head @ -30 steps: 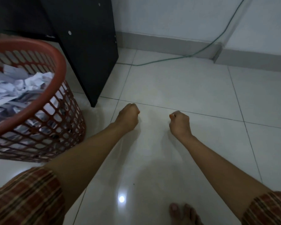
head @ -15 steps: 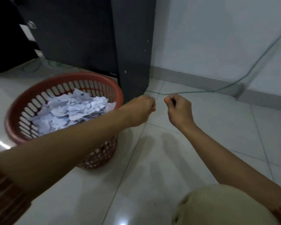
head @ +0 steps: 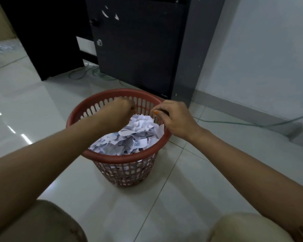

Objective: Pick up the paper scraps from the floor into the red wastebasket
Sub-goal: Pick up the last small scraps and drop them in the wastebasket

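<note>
Head view: red wastebasket [head: 112, 157] stands upright on the white tiled floor [head: 191, 180], centre frame, just in front of a dark cabinet [head: 138, 49]. Basket is heaped with white paper scraps [head: 129, 137], pile reaching about rim height.

Left hand [head: 120, 110] is over the basket opening, above the far side of the pile, fingers curled into a fist. Can't tell if there's any paper inside it, nothing visible between the fingers.

Right hand [head: 175, 119] is over the basket's right rim, fingers curled, thumb and forefinger tips brought together over the pile. Orange nail visible at the fingertip. Can't tell if a scrap is pinched there, too small to see.

More paper scraps on the floor [head: 0, 47] at far left, well apart from the basket. Green cable [head: 252, 124] runs along the floor by the wall on the right. Both knees [head: 42, 222] in light trousers at bottom edge.
</note>
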